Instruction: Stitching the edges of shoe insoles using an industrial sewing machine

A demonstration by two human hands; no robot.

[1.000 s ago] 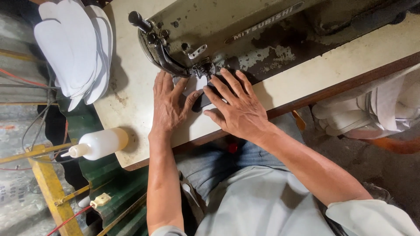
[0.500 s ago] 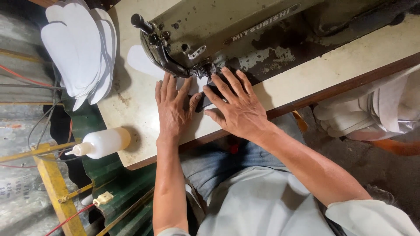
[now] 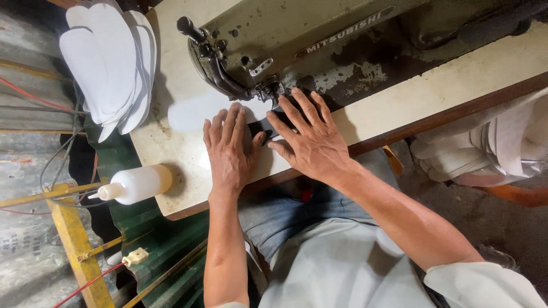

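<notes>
A white, sole-shaped piece [image 3: 194, 111] lies flat on the sewing table, passing under the presser foot [image 3: 269, 91] of a worn grey-green sewing machine [image 3: 319, 40]. A dark strip [image 3: 264, 126] lies on the piece between my hands. My left hand [image 3: 228, 151] presses flat on the piece, fingers together and pointing away from me. My right hand [image 3: 311, 140] lies flat beside it, fingers spread and fingertips next to the presser foot. Neither hand grips anything.
A stack of white sole-shaped pieces [image 3: 111, 63] sits at the table's far left corner. A white squeeze bottle [image 3: 137, 183] lies at the left edge. The cream tabletop [image 3: 456, 80] runs right. White bundles [image 3: 491, 148] sit at the right. Yellow frame and wires [image 3: 68, 228] lie below left.
The white piece has fed out to the left of the needle, showing more of its rounded end. Both hands have shifted slightly left with it.
</notes>
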